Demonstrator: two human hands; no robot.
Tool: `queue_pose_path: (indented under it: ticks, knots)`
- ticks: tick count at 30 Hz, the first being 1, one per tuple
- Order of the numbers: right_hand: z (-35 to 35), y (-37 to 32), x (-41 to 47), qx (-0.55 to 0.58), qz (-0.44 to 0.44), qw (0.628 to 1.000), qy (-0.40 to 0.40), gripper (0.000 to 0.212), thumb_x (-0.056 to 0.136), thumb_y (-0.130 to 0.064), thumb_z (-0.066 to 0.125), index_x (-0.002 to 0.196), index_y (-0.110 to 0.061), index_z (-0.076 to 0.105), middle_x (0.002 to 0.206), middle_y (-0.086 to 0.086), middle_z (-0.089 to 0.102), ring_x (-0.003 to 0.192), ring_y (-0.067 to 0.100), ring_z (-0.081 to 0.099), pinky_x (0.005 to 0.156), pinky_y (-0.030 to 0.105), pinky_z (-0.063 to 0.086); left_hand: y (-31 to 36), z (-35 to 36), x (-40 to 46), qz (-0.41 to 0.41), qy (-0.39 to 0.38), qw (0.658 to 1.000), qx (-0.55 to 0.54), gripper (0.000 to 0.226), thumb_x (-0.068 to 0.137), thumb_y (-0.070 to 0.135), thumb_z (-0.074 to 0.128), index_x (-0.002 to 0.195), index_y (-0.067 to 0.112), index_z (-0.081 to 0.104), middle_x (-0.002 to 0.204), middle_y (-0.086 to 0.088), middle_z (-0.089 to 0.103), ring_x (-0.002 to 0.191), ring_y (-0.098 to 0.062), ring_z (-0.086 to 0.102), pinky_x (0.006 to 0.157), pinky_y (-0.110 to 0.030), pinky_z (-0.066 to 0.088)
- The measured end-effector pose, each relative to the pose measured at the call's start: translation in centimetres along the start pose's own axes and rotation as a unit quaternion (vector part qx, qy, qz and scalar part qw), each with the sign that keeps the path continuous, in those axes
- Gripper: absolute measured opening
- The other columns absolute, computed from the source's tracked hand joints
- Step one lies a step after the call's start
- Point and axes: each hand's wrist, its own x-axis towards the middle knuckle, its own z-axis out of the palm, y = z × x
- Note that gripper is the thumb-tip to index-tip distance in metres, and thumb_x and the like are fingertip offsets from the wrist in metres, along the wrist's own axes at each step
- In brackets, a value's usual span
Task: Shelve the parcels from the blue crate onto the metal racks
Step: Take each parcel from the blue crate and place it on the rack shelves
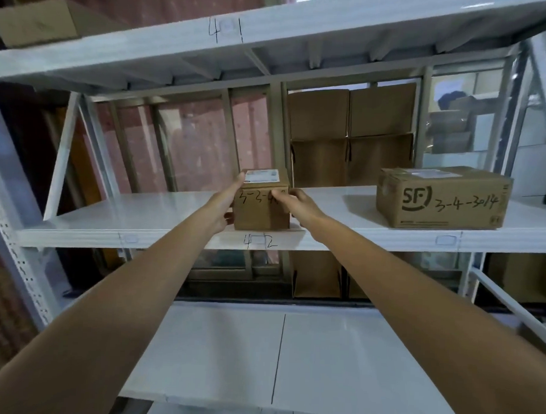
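- A small brown parcel [261, 208] is seen sitting flat on the middle shelf [160, 216] of the white metal rack [66, 150], close to the front edge.
- The parcel is almost a cube, so no long side can be picked out. It is kept upright, with its white label on top and its hand-written numbers facing the camera.
- The parcel is held from both sides. The left hand [227, 205] is wrapped round the left side, with the thumb up at the top corner by the label and a fingertip seen down by the lower left corner.
- The right hand [296, 203] is laid on the right side, and its fingers are curled over the front face, so some of the numbers are covered.
- A bigger parcel [442, 197] is found on the same shelf, well apart to the right. Its long side runs left to right, and "SF" and "3-4-3014" are read on its front.
- Two parcels are counted on this shelf: one small and one big.
- One more box [36, 22] is seen on the top shelf [303, 25], far left.
- "4-1" is written on the top shelf edge and "4-2" on the middle shelf edge, just under the small parcel.
- Flat brown cardboard [351, 135] is stood up behind the rack.
- A lower shelf [337, 364] is seen below the arms.
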Motion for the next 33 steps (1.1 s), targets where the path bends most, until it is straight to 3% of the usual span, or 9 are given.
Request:
queue_pose_path:
  ticks: [3, 9, 14, 16, 20, 24, 26, 29, 33]
  knots:
    - [1.2, 1.0, 2.3, -0.028, 0.010, 1.000, 0.004, 0.067, 0.088, -0.057, 0.058, 0.143, -0.022, 0.041, 0.143, 0.001, 0.051, 0.129, 0.021, 0.048, 0.110, 0.038, 0.037, -1.0, -1.2, 2.3, -0.008, -0.021, 1.000, 0.002, 0.051, 0.080, 0.070, 0.054, 0.108, 0.028, 0.062, 0.115, -0.004, 0.064, 0.114, -0.023, 0.054, 0.103, -0.042, 0.045]
    - [2.8, 1.8, 4.0, -0.085, 0.037, 0.995, 0.022, 0.066, 0.093, -0.055, 0.052, 0.148, -0.025, 0.032, 0.148, 0.001, 0.047, 0.134, 0.025, 0.045, 0.112, 0.042, 0.036, -2.7, -2.4, 5.9, -0.022, -0.063, 0.998, 0.019, 0.067, 0.079, 0.075, 0.049, 0.122, 0.024, 0.060, 0.124, -0.006, 0.061, 0.116, -0.027, 0.054, 0.099, -0.045, 0.046]
    - [3.2, 2.3, 4.1, -0.093, 0.056, 0.994, 0.032, 0.071, 0.092, -0.058, 0.052, 0.150, -0.026, 0.026, 0.149, 0.002, 0.045, 0.137, 0.026, 0.042, 0.112, 0.041, 0.034, -3.0, -2.5, 6.2, -0.021, -0.084, 0.996, 0.006, 0.045, 0.083, 0.074, 0.044, 0.096, 0.033, 0.059, 0.108, -0.003, 0.061, 0.109, -0.026, 0.053, 0.099, -0.046, 0.045]
    - [3.3, 2.3, 3.7, -0.102, 0.058, 0.992, 0.050, 0.077, 0.090, -0.058, 0.054, 0.152, -0.023, 0.023, 0.150, 0.004, 0.044, 0.138, 0.028, 0.041, 0.114, 0.042, 0.034, -2.9, -2.9, 5.9, -0.007, -0.082, 0.997, 0.004, 0.046, 0.083, 0.074, 0.044, 0.094, 0.032, 0.060, 0.107, -0.003, 0.061, 0.105, -0.025, 0.054, 0.098, -0.047, 0.046]
    - [3.1, 2.6, 1.8, -0.129, 0.039, 0.983, 0.128, 0.073, 0.089, -0.055, 0.059, 0.146, -0.019, 0.031, 0.140, 0.010, 0.052, 0.125, 0.028, 0.052, 0.094, 0.031, 0.040, -3.2, -3.8, 5.9, 0.050, 0.014, 0.998, 0.023, 0.065, 0.085, 0.068, 0.049, 0.119, 0.014, 0.057, 0.116, -0.001, 0.060, 0.110, -0.023, 0.054, 0.094, -0.041, 0.047]
    - [2.2, 3.9, -0.6, -0.138, 0.007, 0.968, 0.208, 0.053, 0.088, -0.048, 0.063, 0.130, -0.021, 0.046, 0.123, 0.006, 0.061, 0.103, 0.021, 0.058, 0.079, 0.026, 0.042, -5.1, -4.0, 4.0, 0.120, 0.115, 0.985, 0.045, 0.035, 0.094, 0.044, 0.052, 0.096, 0.009, 0.050, 0.094, -0.005, 0.058, 0.091, -0.021, 0.054, 0.070, -0.027, 0.041]
    - [1.6, 4.7, -2.2, -0.145, 0.005, 0.964, 0.222, 0.048, 0.089, -0.045, 0.064, 0.126, -0.020, 0.049, 0.118, 0.006, 0.063, 0.098, 0.019, 0.059, 0.073, 0.024, 0.043, -6.1, -4.0, 2.2, 0.138, 0.142, 0.979, 0.058, 0.026, 0.095, 0.033, 0.052, 0.091, 0.008, 0.046, 0.080, 0.001, 0.051, 0.085, -0.019, 0.049, 0.065, -0.026, 0.035]
    - [0.4, 5.8, -4.8, -0.166, 0.018, 0.963, 0.212, 0.048, 0.089, -0.045, 0.064, 0.125, -0.019, 0.048, 0.117, 0.007, 0.063, 0.098, 0.023, 0.063, 0.081, 0.030, 0.049, -7.4, -3.4, -0.9, 0.126, 0.166, 0.976, 0.067, 0.020, 0.095, 0.026, 0.052, 0.091, 0.008, 0.047, 0.075, 0.004, 0.047, 0.084, -0.018, 0.047, 0.072, -0.027, 0.033]
    - [-2.5, 6.7, -8.7, -0.180, 0.053, 0.967, 0.172, 0.052, 0.088, -0.047, 0.064, 0.129, -0.020, 0.045, 0.116, 0.005, 0.063, 0.107, 0.023, 0.059, 0.084, 0.030, 0.044, -8.9, -0.6, -4.9, 0.099, 0.158, 0.980, 0.071, 0.018, 0.095, 0.025, 0.052, 0.092, 0.008, 0.049, 0.092, -0.006, 0.054, 0.088, -0.020, 0.049, 0.075, -0.029, 0.034]
